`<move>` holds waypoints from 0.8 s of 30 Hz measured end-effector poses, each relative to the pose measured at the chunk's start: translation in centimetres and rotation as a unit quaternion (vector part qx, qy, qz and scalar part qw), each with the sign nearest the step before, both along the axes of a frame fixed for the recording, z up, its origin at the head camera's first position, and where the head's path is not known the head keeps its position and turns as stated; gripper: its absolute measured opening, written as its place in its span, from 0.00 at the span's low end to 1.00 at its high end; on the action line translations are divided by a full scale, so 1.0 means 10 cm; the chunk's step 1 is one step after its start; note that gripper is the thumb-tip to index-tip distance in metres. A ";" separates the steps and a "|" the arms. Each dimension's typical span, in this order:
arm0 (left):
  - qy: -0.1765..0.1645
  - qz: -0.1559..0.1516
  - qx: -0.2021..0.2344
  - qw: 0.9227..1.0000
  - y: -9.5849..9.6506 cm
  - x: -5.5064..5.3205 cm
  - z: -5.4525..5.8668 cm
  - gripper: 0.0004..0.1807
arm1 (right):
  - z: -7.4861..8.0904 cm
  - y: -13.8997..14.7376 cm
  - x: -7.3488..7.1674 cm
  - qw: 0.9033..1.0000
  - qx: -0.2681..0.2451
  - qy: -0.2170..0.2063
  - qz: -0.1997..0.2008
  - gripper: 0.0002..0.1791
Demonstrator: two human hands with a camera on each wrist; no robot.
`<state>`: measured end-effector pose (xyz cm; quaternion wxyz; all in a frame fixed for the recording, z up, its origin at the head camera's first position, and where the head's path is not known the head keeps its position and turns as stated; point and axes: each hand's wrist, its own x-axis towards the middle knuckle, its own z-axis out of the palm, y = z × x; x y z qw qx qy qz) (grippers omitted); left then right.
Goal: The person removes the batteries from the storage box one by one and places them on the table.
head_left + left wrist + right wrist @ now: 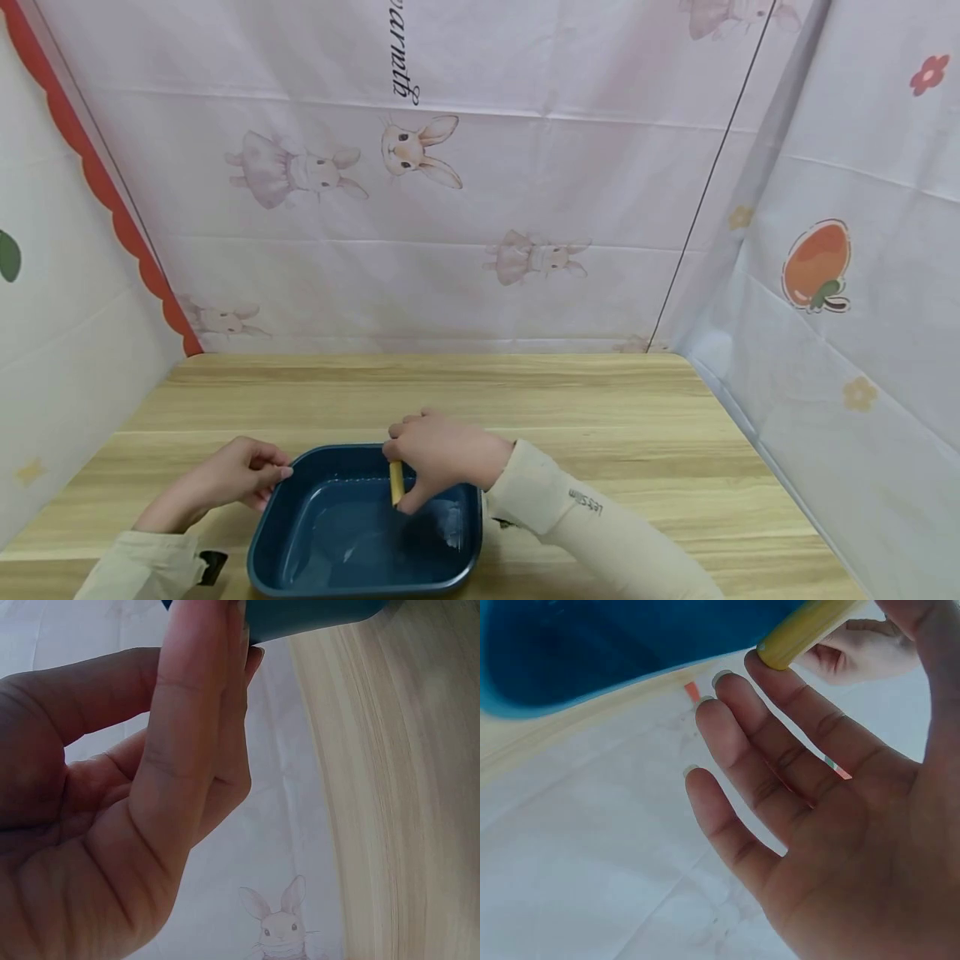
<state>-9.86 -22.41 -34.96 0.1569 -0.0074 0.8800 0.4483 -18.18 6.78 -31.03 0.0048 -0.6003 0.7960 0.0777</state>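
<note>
A dark blue rectangular basin (360, 587) with rounded corners sits at the near side of the table. My left hand (228, 479) is at its left rim, thumb and fingertips bent together against the edge. In the left wrist view, the fingertips overlap the blue wall, and the exact contact is partly hidden. Over the basin's far right part, my right hand (442, 454) pinches a short yellow bar-shaped piece (397, 483) between thumb and index finger. The right wrist view shows a rounded end of the yellow piece (802, 634); the other fingers stand spread away from it.
The basin stands on a light wood-grain table (570, 392). White printed cloth (450, 292) hangs behind the table and along both sides. Glossy highlights lie on the basin floor; I cannot tell whether it holds water.
</note>
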 end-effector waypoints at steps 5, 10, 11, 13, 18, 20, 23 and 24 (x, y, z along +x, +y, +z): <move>-0.001 0.006 -0.008 1.000 0.00 0.00 0.00 0.10 | -0.02 0.18 -0.07 1.000 -0.014 -0.001 -0.024 0.25; -0.004 0.008 -0.013 1.000 0.01 -0.01 0.01 0.10 | -0.05 0.37 -0.15 0.999 -0.027 0.003 -0.041 0.25; -0.004 0.008 -0.013 1.000 0.01 -0.01 0.01 0.10 | -0.05 0.41 -0.16 0.999 -0.028 0.004 -0.044 0.25; -0.005 0.008 -0.015 1.000 0.00 -0.01 0.01 0.10 | -0.06 0.47 -0.19 0.998 -0.032 0.005 -0.050 0.25; -0.005 0.011 -0.018 1.000 0.00 -0.01 0.00 0.10 | -0.05 0.61 -0.24 0.997 -0.054 -0.016 -0.059 0.23; -0.006 0.012 -0.019 1.000 0.00 -0.01 0.00 0.10 | -0.04 0.67 -0.26 0.996 -0.068 -0.021 -0.060 0.22; -0.008 0.012 -0.018 1.000 0.00 -0.02 -0.01 0.10 | -0.05 0.75 -0.30 0.994 -0.085 -0.028 -0.061 0.22; -0.008 0.011 -0.017 1.000 0.00 -0.02 -0.01 0.10 | -0.06 0.78 -0.31 0.994 -0.089 -0.030 -0.062 0.22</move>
